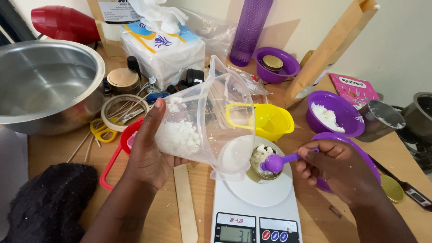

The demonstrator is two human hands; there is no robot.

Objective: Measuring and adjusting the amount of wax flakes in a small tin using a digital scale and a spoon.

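Your left hand (146, 148) is wrapped around the clear plastic jug (202, 121), which is tilted with its spout over the small gold tin (260, 164) on the white kitchen scale (256, 207). Keep the tilt shallow so the white flakes (180, 135) slide out gradually. Your right hand (335, 168) pinches the purple measuring spoon (276, 162), bowl at the tin's mouth. Use it to guide flakes inward, not press on the tin, and watch the display.

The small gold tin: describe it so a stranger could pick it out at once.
Find the white kitchen scale at the table's near edge. On its round platform sits the small gold tin, under the tilted clear jug. Unlike the lidded gold tin in the far purple bowl, it is open, with white flakes inside.
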